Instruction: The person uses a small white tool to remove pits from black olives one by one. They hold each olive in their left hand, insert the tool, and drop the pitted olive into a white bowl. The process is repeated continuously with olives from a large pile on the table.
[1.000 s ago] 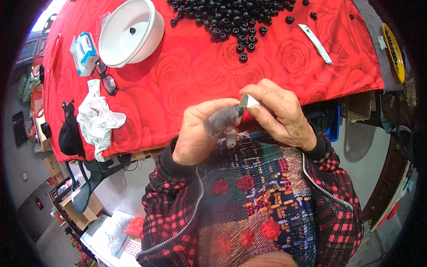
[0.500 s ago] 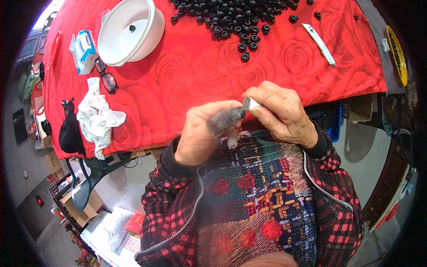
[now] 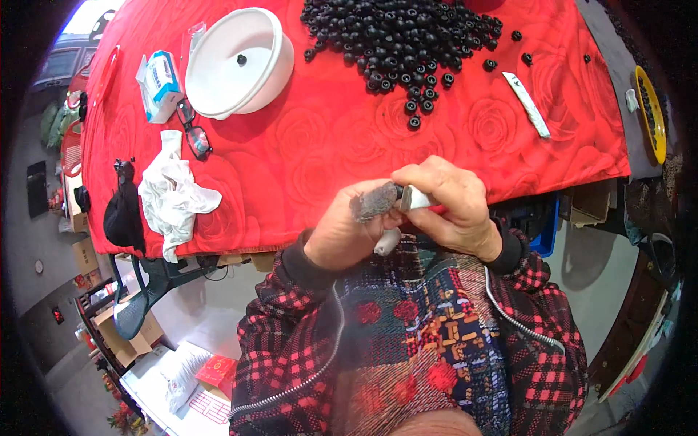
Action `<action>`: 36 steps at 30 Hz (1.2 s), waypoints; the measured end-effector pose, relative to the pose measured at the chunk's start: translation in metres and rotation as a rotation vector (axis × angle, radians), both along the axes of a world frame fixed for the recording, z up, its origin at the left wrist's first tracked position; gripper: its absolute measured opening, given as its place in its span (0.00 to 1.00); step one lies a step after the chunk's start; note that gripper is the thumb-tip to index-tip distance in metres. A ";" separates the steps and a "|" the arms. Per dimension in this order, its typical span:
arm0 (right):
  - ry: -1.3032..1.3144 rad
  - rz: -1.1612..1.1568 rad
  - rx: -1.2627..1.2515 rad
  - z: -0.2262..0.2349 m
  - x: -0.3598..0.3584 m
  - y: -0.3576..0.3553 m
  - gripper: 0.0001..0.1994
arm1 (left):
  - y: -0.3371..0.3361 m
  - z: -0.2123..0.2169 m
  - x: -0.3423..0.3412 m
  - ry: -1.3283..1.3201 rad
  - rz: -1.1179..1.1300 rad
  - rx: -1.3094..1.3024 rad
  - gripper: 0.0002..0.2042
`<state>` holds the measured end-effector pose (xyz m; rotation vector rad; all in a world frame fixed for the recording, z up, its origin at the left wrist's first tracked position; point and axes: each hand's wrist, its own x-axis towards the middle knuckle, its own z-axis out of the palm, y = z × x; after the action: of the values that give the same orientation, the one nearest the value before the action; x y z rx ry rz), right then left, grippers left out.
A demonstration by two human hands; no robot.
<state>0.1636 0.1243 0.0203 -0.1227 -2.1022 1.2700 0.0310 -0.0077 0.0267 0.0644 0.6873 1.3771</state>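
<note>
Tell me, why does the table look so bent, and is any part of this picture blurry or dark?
Head view: the fisheye lens bows the red tablecloth edges and blackens the corners; lighting is even, with soft shadows under the white bowl; the left hand and right hand look fairly sharp, while the grey-covered thumb tip and the sweater near the bottom edge look soft.

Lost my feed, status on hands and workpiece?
Left hand pinching small black ring, thumb in grey cover. Right hand gripping white-bladed tool against it. Nothing between them.
</note>
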 end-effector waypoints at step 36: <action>-0.100 -0.480 0.234 -0.027 0.018 0.020 0.15 | 0.054 0.002 -0.063 1.969 0.286 0.260 0.04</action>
<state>0.1817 0.1447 -0.0064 -0.5597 -2.1152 0.7428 -0.0319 0.0468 0.0285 1.7400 2.1201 1.3115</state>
